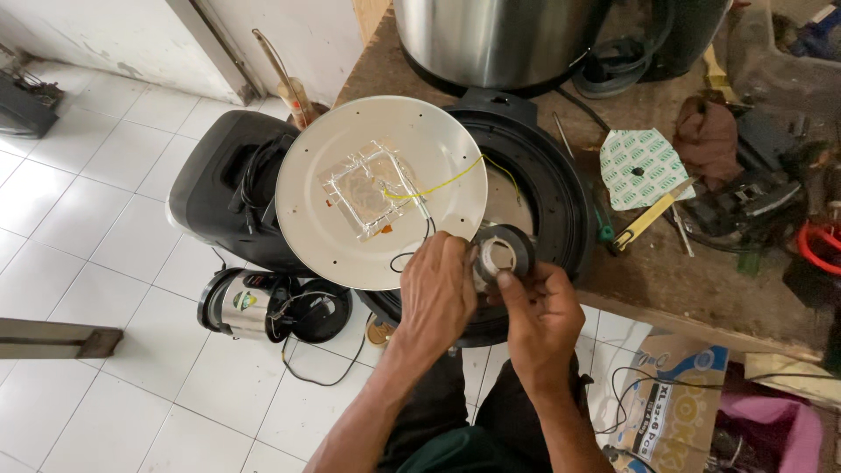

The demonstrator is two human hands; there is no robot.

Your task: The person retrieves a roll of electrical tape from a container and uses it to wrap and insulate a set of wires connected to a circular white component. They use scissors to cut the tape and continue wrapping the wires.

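Head view, workbench edge, person seated/standing at the bench corner.

Hands: left hand (435, 293) and right hand (536, 317) meet over a roll of black electrical tape (502, 254). Right thumb and fingers are clamped on the roll's lower rim. Left fingers are curled at the roll's left side, touching it; whether they pinch a tape end can't be told, fingers hide it.

Work item: round metal plate (381, 188), pale, tilted, resting on the open black cooker base (543, 188) at the bench edge. A square patch of clear tape (368, 188) is already stuck near the plate's centre, w/ a small part under it. A yellow wire (438, 184) runs from the patch toward the base; a black wire (416, 245) drops from the patch to the plate's lower rim, near the left hand.

Progress, as judged: centre part is fixed down and leads are routed; wire ends look not yet wrapped, and plate is not seated back in the base. Approx. mid-job.

Condition of roll: glossy black, white core, part-used, held just beside the plate's lower right rim, above the base.

Surrounds: stainless pot (499, 39) behind on the wooden bench (666, 280); screwdriver (653, 215) w/ yellow handle to the right; small jug-type appliance (250, 302) on the tiled floor.
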